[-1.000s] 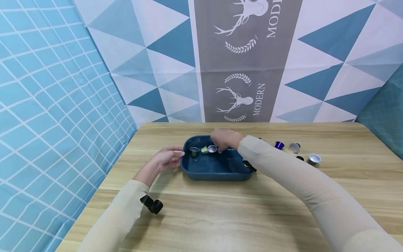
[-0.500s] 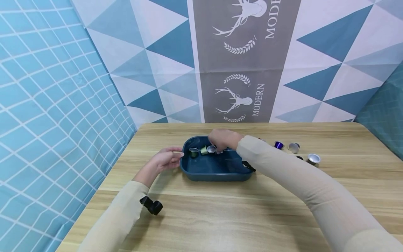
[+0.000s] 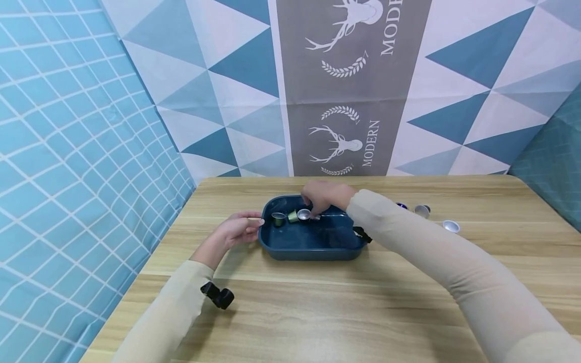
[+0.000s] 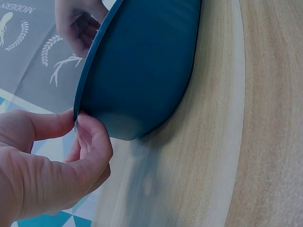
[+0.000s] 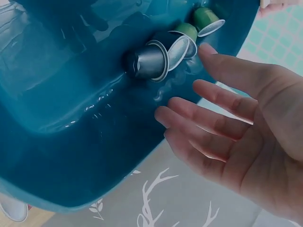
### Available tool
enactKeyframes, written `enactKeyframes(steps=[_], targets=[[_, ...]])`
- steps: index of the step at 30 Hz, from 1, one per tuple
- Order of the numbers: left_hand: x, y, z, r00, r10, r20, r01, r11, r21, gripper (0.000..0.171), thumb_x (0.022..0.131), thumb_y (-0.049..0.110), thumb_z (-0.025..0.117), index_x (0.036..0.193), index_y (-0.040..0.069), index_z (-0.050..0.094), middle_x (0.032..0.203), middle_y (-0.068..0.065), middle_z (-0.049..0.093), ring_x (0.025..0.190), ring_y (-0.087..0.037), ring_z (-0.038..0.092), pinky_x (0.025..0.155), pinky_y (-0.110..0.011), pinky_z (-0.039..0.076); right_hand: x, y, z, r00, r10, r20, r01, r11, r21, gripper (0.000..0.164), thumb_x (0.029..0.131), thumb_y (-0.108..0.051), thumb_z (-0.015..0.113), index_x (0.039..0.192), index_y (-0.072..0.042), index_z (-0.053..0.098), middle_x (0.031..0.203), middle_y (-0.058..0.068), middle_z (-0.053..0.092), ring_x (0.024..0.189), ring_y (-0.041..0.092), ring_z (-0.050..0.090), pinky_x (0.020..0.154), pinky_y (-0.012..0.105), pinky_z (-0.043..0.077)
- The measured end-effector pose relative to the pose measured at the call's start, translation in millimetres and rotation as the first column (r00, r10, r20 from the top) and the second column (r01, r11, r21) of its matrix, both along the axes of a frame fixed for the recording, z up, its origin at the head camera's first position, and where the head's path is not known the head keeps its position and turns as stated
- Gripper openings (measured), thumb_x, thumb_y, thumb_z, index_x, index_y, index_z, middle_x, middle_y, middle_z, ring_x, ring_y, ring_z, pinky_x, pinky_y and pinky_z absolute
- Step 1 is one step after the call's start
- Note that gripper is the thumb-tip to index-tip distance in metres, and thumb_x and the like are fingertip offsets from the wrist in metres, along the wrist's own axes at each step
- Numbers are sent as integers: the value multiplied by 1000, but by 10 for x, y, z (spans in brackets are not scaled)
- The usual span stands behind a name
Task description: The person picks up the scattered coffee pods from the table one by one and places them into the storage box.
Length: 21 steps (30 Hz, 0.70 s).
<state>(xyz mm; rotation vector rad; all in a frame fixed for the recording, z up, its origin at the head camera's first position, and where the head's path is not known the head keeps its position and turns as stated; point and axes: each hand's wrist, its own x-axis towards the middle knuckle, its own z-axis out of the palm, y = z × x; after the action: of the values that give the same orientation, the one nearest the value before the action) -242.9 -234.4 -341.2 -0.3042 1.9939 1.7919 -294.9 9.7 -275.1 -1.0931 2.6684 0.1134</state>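
My left hand (image 3: 240,229) pinches the left end of a blue plastic tray (image 3: 313,254) between thumb and fingers, as the left wrist view shows at the rim. My right hand (image 5: 232,113) is over the tray's far side, its fingers spread loosely with nothing between them. Just beyond the fingertips in the right wrist view, a dark grey coffee capsule (image 5: 149,62) lies on its side. Close by it are another dark capsule, a light green capsule (image 5: 188,30) and a darker green capsule (image 5: 207,19). They form a row along the far inside wall.
Right of the tray on the wooden table (image 3: 290,312), partly behind the right sleeve (image 3: 436,257), lie a purple capsule (image 3: 401,205), a grey capsule (image 3: 422,210) and a silver-lidded capsule (image 3: 451,226). A patterned cloth wall (image 3: 245,101) stands behind the table.
My right hand has lifted slightly and its forearm has shifted right, covering more of the loose capsules. Another capsule's edge now shows below its fingers. The left hand stays on the rim.
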Motion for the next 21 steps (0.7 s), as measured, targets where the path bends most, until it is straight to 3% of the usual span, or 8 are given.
enactKeyframes(steps=[6,11,15,21], targets=[[0,4,-5,1000,3,1,-3,1000,2,45,97,9,54,140,3,40,78,3,56,68,-7,52,66,-19,49,1,65,18,1000,-4,4,4,1000,-13,33,84,-26,74,104,0,67,106,10,68,83,18,57,81,33,51],[4,-1,-11,1000,-9,4,9,1000,-8,45,97,10,54,139,4,40,69,4,48,62,-7,43,64,-19,46,19,140,22,1000,-8,5,8,1000,-14,38,84,-29,75,109,-1,67,111,11,68,90,21,61,86,35,52],[3,1,-11,1000,-12,1,12,1000,-10,45,97,10,54,140,4,39,69,5,48,61,-7,44,64,-19,46,29,218,18,1000,4,-10,-4,1000,-25,38,84,-27,74,110,-1,67,113,12,68,96,23,62,90,37,52],[2,10,0,1000,-6,-2,6,1000,7,45,97,9,53,140,4,39,69,5,51,63,-6,46,64,-19,47,37,353,3,1000,19,5,-19,996,-89,35,86,-24,72,109,0,67,100,12,69,81,19,61,83,36,53]])
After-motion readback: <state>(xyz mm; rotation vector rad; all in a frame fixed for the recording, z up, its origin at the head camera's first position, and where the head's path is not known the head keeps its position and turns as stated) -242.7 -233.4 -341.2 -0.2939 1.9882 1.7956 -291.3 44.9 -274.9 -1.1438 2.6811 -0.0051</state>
